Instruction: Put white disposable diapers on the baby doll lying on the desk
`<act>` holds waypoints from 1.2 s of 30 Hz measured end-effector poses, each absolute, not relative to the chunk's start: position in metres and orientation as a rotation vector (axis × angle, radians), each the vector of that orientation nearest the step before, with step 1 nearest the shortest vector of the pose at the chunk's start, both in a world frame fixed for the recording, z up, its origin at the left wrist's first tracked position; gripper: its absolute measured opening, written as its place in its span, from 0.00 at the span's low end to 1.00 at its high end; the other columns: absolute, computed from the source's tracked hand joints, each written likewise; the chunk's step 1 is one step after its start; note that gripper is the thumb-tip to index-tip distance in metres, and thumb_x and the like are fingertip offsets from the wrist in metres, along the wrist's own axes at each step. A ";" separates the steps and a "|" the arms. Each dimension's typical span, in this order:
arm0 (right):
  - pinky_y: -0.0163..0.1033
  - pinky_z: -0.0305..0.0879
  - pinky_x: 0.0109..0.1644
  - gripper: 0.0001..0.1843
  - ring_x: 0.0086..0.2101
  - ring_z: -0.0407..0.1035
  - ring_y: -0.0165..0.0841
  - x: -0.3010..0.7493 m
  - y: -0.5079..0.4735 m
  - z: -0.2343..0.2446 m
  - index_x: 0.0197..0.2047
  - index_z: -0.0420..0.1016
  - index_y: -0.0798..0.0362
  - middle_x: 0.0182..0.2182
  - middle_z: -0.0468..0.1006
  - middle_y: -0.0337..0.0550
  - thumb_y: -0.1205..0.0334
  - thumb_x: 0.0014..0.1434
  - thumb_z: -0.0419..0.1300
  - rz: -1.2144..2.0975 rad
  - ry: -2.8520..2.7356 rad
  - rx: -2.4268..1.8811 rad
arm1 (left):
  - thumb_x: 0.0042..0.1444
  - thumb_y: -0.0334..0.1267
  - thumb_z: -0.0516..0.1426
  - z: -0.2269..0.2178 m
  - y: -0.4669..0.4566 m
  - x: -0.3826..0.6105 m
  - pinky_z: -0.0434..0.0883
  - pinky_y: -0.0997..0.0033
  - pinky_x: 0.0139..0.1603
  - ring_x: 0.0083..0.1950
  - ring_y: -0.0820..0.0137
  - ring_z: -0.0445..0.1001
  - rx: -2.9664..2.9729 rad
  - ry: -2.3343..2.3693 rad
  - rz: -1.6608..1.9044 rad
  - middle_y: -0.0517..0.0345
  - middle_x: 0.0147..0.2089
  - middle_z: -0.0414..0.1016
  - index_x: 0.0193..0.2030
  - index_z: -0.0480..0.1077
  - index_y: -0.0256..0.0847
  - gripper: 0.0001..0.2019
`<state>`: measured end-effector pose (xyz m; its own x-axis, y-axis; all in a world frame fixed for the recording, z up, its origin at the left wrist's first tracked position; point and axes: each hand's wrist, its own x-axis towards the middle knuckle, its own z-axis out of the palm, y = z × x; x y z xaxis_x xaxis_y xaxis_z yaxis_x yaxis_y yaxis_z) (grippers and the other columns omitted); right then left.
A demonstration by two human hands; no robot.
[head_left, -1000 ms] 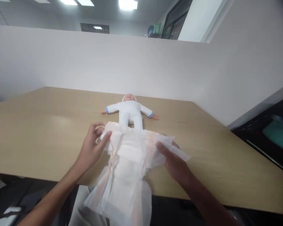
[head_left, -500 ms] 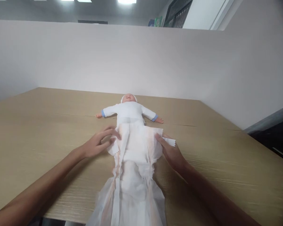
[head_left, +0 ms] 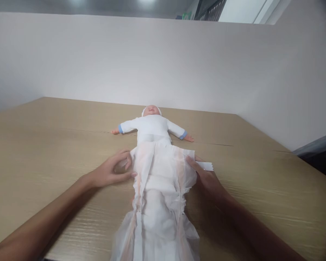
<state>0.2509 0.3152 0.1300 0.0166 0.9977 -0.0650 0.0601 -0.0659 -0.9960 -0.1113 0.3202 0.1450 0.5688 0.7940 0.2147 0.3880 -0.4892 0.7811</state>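
A white disposable diaper (head_left: 159, 170) is spread open lengthwise, its far end reaching the waist of a baby doll (head_left: 153, 127). The doll lies face up with arms outstretched, in a white top with blue cuffs. My right hand (head_left: 206, 177) grips the diaper's right side panel, thumb on top and fingers underneath, partly hidden. A white fastening tab (head_left: 205, 166) sticks out beside that hand. At the left edge is my left hand (head_left: 112, 168), fingers curled and thumb apart from them, the fingertips touching the panel.
The wooden table (head_left: 78, 152) has a seam running across it behind the diaper. A pale wall (head_left: 152, 61) rises behind the far edge. A dark object (head_left: 320, 156) stands off the table's right side.
My left fingers have come off the diaper's inner surface to its left edge, and the thumb has spread away. The right hand keeps its grip. The view has tilted slightly down.
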 end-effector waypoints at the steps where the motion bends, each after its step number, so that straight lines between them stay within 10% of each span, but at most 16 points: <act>1: 0.46 0.78 0.55 0.30 0.54 0.78 0.51 0.251 0.315 0.130 0.53 0.86 0.47 0.54 0.86 0.48 0.32 0.59 0.73 1.220 -1.220 -1.300 | 0.71 0.47 0.65 0.143 0.322 -0.112 0.65 0.67 0.52 0.48 0.66 0.67 2.082 0.973 0.789 0.60 0.45 0.68 0.40 0.62 0.44 0.16; 17: 0.49 0.79 0.49 0.36 0.43 0.82 0.51 0.281 0.334 0.123 0.49 0.88 0.51 0.45 0.88 0.51 0.28 0.53 0.76 1.208 -1.410 -1.279 | 0.66 0.47 0.70 0.119 0.356 -0.127 0.69 0.66 0.45 0.41 0.70 0.72 1.412 0.955 1.187 0.62 0.41 0.74 0.49 0.67 0.46 0.18; 36: 0.39 0.71 0.39 0.38 0.32 0.72 0.34 0.337 0.357 0.122 0.54 0.87 0.53 0.39 0.85 0.47 0.37 0.49 0.82 1.309 -1.611 -1.318 | 0.58 0.56 0.73 0.131 0.358 -0.170 0.67 0.70 0.39 0.40 0.67 0.72 1.561 1.120 0.796 0.60 0.39 0.73 0.51 0.74 0.43 0.24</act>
